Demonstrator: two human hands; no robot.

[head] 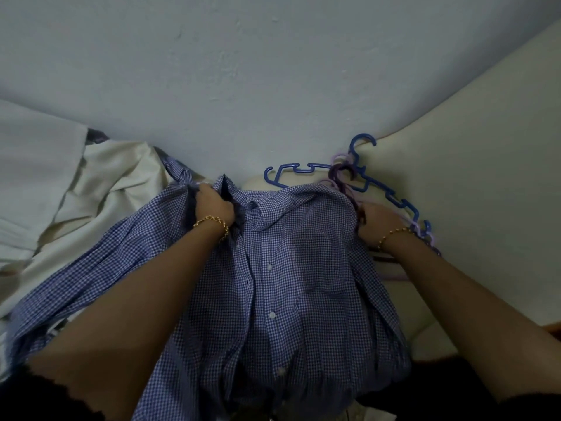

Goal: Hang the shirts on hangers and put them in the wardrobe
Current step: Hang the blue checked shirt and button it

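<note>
1. The wall (pixel 273 71) is pale blue and fills the top of the view.
2. Under it on the right is a cream soft surface (pixel 473 183). It may be a bed or a cushion; I cannot tell which.
3. On the left is a heap of white and cream cloths (pixel 91 183). It touches the shirt's sleeve on that side.
4. One blue checked shirt (pixel 288 262) is in the middle, between both arms. Its front faces up, its collar points to the wall, and small white buttons run down it.
5. A tangle of hangers (pixel 397 203) lies on the cream surface, just behind the shirt's shoulder on the right. They come in three colours: blue, light purple and dark purple. The shirt and one hand hide part of them, so I cannot count them all.
6. The left hand (pixel 212 205) has curled fingers and grabs a bunch of shirt next to the collar.
7. The right hand (pixel 378 221) is at the shirt's other shoulder, right beside the hangers. Its fingers are tucked behind the cloth, so I cannot tell what they hold.
8. There are two gold bracelets (pixel 212 222), one on each wrist.
</note>
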